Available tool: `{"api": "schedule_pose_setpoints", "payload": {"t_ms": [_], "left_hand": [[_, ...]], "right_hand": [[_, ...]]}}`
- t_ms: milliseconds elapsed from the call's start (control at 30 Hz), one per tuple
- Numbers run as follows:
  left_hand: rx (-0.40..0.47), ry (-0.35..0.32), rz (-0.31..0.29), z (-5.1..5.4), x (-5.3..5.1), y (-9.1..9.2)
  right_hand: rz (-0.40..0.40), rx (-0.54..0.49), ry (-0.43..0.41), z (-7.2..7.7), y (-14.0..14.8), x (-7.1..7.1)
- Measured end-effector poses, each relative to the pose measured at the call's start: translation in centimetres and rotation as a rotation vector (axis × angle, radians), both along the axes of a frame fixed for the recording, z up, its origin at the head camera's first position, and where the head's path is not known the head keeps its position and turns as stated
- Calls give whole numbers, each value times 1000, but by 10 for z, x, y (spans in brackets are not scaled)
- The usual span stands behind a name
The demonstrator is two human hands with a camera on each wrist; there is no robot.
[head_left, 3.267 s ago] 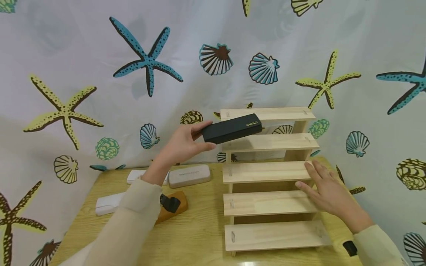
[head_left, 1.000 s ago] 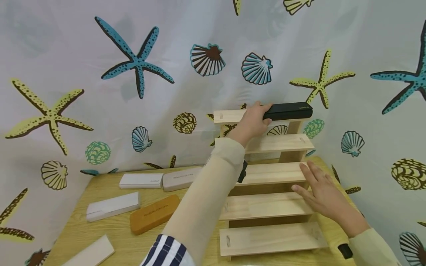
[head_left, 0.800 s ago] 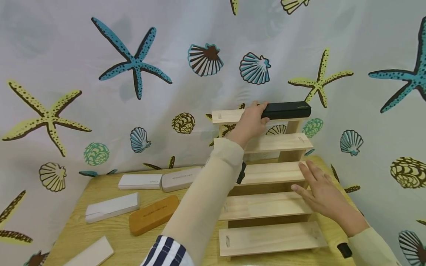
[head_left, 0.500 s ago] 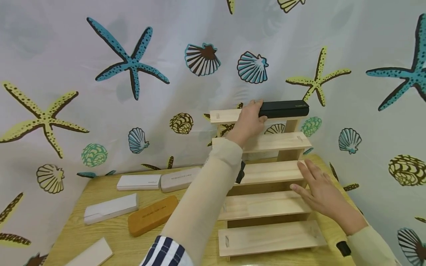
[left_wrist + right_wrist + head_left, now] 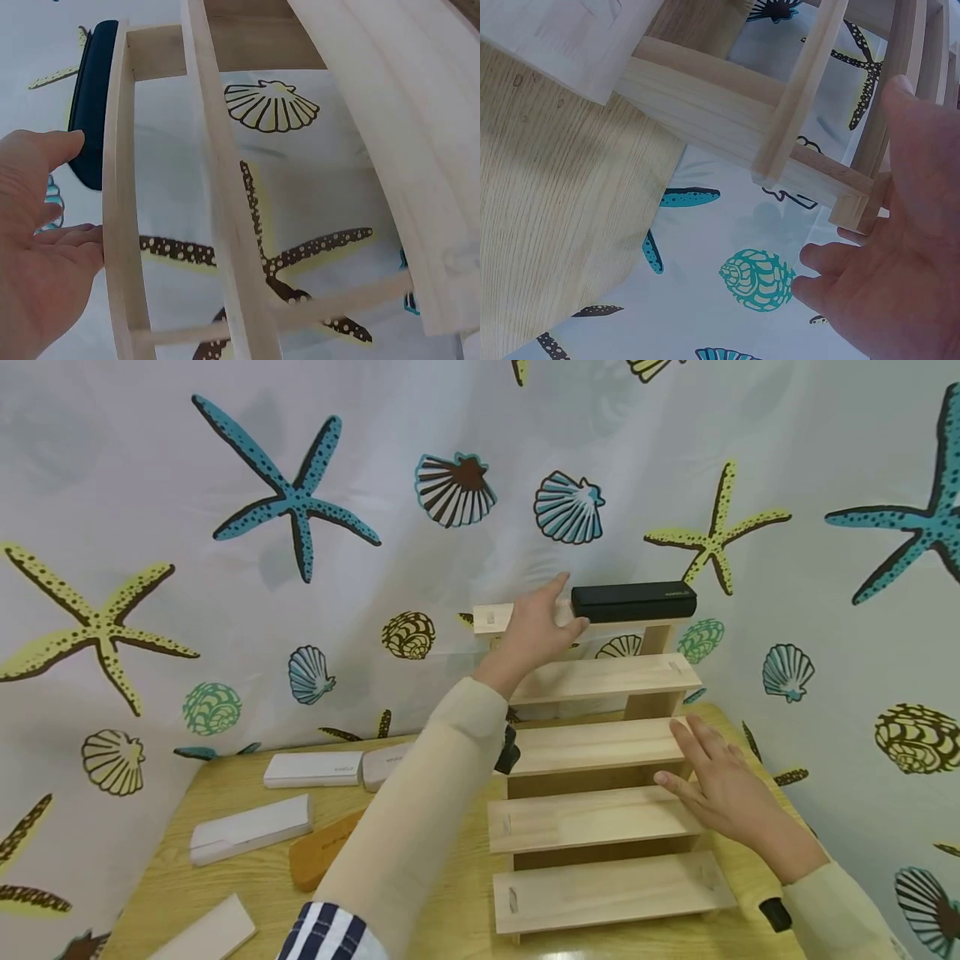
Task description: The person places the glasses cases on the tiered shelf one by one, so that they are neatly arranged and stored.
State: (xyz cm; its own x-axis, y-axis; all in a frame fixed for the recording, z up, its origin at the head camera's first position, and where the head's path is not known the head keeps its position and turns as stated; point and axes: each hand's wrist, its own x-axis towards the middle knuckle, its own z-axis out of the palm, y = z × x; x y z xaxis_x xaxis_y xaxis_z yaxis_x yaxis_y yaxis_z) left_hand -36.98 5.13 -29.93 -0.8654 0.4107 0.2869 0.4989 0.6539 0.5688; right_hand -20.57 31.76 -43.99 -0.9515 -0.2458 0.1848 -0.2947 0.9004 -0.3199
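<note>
A long black glasses case (image 5: 633, 602) lies on the right part of the top shelf of a stepped wooden rack (image 5: 600, 893). My left hand (image 5: 532, 635) is at the case's left end, thumb and fingers spread and nothing held. Its thumb (image 5: 64, 146) overlaps the case's edge in the left wrist view; I cannot tell whether they touch. My right hand (image 5: 723, 785) rests its extended fingers on the right end of the middle shelf (image 5: 600, 746). In the right wrist view, the right hand (image 5: 907, 247) is beside the rack's side frame (image 5: 705, 112), some fingertips hidden behind the wood.
Left on the wooden table (image 5: 442, 910) lie a white case (image 5: 313, 769), another white case (image 5: 251, 829), an orange case (image 5: 322, 852), a grey case (image 5: 382, 766) and a cream case (image 5: 210, 931). My left sleeve partly covers the orange and grey ones. A patterned curtain (image 5: 420, 410) hangs behind.
My left hand carried the black glasses case from above the table onto the top shelf, then let go and drew back left. My right hand has stayed at the middle shelf.
</note>
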Motion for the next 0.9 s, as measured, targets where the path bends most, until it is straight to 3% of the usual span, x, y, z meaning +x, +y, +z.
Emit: {"api": "schedule_pose_setpoints", "payload": {"t_ms": [267, 433, 533, 733, 900], "left_hand": [[281, -13, 55, 1, 10, -59], [338, 39, 75, -7, 23, -108], [337, 24, 72, -19, 35, -140], [309, -81, 42, -54, 61, -202], [296, -89, 54, -83, 83, -241]], "right_hand": [[-22, 7, -46, 3, -2, -1], [-56, 68, -87, 7, -4, 0], [-66, 100, -88, 10, -6, 0], [-58, 106, -95, 11, -7, -1], [-58, 95, -97, 10, -8, 1]]}}
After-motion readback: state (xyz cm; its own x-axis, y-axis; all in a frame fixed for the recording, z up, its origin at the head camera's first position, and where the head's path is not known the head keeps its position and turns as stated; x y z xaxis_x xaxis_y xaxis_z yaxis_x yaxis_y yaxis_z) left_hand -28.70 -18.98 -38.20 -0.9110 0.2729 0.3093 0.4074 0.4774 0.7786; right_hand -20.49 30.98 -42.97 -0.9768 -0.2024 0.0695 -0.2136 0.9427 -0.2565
